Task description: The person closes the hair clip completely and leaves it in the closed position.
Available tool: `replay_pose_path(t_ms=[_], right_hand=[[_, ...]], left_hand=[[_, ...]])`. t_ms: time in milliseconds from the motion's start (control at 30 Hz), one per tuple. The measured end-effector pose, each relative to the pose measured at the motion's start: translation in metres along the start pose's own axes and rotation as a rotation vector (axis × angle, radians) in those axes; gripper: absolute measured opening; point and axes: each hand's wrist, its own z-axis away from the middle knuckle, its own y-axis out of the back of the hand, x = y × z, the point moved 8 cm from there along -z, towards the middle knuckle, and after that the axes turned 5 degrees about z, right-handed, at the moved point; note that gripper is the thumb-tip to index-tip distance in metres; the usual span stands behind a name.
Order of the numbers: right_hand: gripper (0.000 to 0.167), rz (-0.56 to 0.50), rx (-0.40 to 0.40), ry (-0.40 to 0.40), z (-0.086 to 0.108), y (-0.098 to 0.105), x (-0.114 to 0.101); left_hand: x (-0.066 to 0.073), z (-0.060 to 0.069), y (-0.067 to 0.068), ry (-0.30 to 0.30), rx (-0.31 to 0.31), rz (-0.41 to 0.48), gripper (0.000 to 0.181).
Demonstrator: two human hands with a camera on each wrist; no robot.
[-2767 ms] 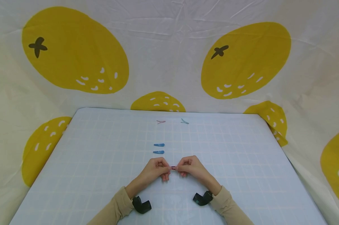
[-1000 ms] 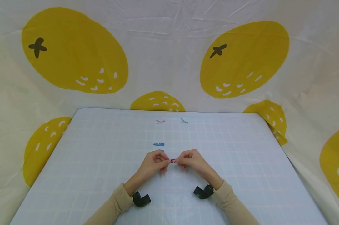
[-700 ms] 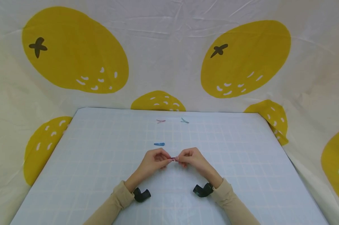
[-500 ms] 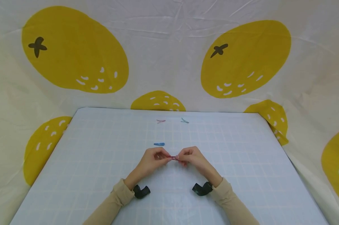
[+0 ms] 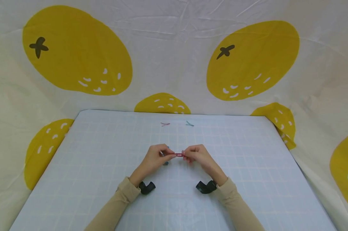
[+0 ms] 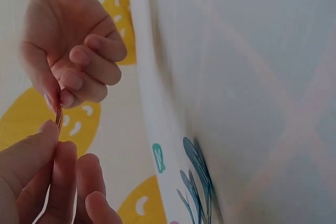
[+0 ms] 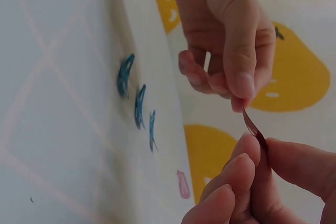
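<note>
Behind everything hangs a lemon-print backdrop (image 5: 168, 64), and in front of it the table (image 5: 249, 179), covered in pale checked cloth. My beige sleeves (image 5: 113, 205) come in from the near edge. My left hand (image 5: 157, 157) and right hand (image 5: 198, 155) face each other over the cloth, thumb and finger of each pinching one end of the red snap hair clip (image 7: 253, 128), which is held clear of the surface. Three blue hair clips (image 7: 140, 107) lie on the cloth, partly under my left hand; at the far edge are the smaller pink clip (image 7: 182, 184) and teal clip (image 6: 158, 158).

I can't tell whether the red clip is sprung or snapped flat. To handle it well, I'd keep both pinches level, grip just the ends, and flex gently so the thin metal neither twists nor flicks away.

Compared with the earliest head view, my hands are farther out, toward the backdrop. The red clip turns a flatter face upward, its outline clearer. My left hand now covers most of the blue clips; the pink and teal ones haven't moved.
</note>
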Motion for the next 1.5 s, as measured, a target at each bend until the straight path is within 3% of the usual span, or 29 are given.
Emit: replay_pose_path(t_ms=[300, 533, 933, 1267, 1500], right_hand=[[0.030, 0.012, 0.068, 0.008, -0.010, 0.010, 0.001], [0.019, 0.027, 0.151, 0.003, -0.017, 0.014, 0.000], [0.017, 0.013, 0.222, -0.019, -0.030, 0.022, -0.005], [0.014, 0.025, 0.270, -0.041, -0.039, 0.025, 0.005], [0.011, 0.028, 0.282, -0.041, -0.042, 0.025, 0.011]], left_hand=[[0.002, -0.013, 0.002, -0.045, 0.022, -0.063, 0.006], [-0.009, -0.024, 0.003, 0.021, 0.023, -0.108, 0.005], [-0.015, -0.044, 0.006, 0.054, 0.031, -0.186, 0.005], [-0.019, -0.060, 0.000, 0.050, -0.064, -0.431, 0.007], [-0.018, -0.068, -0.008, 0.064, -0.170, -0.531, 0.006]])
